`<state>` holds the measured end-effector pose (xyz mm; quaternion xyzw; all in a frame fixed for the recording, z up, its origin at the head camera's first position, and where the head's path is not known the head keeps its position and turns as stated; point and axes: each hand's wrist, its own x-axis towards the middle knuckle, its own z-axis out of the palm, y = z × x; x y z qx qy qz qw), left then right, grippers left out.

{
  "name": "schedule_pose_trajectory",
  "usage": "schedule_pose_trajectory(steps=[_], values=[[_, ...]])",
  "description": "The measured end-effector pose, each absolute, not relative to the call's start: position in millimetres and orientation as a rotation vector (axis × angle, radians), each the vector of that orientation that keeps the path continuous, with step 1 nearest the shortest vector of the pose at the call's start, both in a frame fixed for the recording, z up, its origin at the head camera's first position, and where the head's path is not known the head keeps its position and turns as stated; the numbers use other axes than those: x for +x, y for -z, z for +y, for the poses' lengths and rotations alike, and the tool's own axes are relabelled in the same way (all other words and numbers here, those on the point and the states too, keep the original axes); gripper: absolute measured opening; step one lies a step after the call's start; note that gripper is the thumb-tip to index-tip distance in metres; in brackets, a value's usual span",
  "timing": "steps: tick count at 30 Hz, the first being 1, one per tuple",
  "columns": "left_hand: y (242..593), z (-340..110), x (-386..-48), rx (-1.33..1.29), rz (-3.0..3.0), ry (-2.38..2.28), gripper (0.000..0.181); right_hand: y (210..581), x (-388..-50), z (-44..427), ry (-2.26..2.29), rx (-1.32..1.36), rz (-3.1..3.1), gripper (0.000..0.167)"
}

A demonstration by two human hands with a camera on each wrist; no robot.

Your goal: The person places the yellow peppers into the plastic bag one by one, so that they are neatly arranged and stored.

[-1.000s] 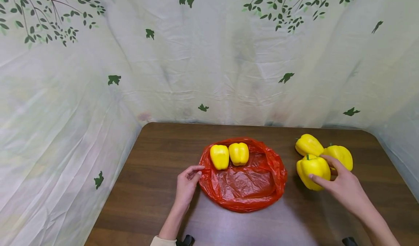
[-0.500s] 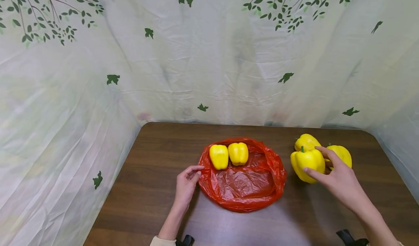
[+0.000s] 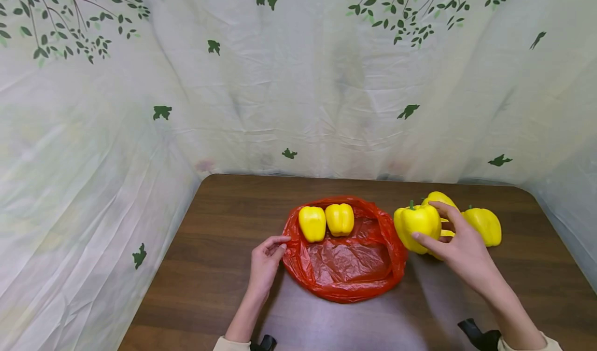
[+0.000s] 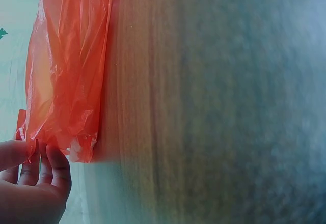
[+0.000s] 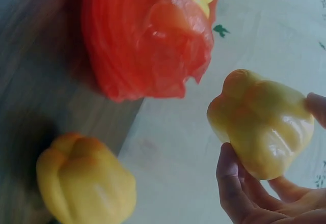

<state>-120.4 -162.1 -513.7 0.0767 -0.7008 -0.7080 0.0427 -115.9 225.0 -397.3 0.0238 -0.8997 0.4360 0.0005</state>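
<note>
My right hand (image 3: 466, 247) holds a yellow bell pepper (image 3: 415, 230) between thumb and fingers, raised beside the right edge of a red plastic bag (image 3: 345, 294). In the right wrist view this held pepper (image 5: 265, 124) is off the table, its lobed bottom showing. With thumb and fingertips my left hand (image 3: 266, 268) pinches the bag's left rim; the left wrist view shows the fingers gripping the thin red plastic (image 4: 66, 81). Inside the wide-mouthed bag two yellow bell peppers, one on the left (image 3: 312, 224) and one on the right (image 3: 340, 219), lie side by side near the back.
Right of the bag, one yellow pepper (image 3: 483, 226) rests on the brown wooden table (image 3: 224, 211) and another (image 3: 438, 199) lies farther back. More yellow shows partly hidden behind the right hand. A pale leaf-printed sheet (image 3: 317, 81) hangs behind the table.
My right hand has carried the held pepper leftward and slightly up, from the group on the right to the bag's right edge. The left hand and the bag stay put.
</note>
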Motion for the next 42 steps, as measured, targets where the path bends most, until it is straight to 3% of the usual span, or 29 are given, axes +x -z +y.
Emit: schedule_pose_trajectory(steps=[21, 30, 37, 42], values=[[516.0, -162.0, -118.9, 0.225, -2.153, 2.149, 0.020, 418.1, -121.6, 163.7, -1.748, 0.111, -2.709, 0.082], [514.5, -161.4, -118.9, 0.235, -2.148, 2.148, 0.020, 430.3, -121.2, 141.7, -1.747, 0.135, -2.758, 0.080], [489.4, -158.2, -112.5, 0.247, -2.152, 2.179, 0.020, 434.4, -124.5, 132.8, -1.677, 0.151, -2.799, 0.080], [498.1, -160.6, -115.4, 0.264, -2.154, 2.182, 0.020, 435.2, -128.9, 131.0, -1.653, 0.115, -2.831, 0.081]])
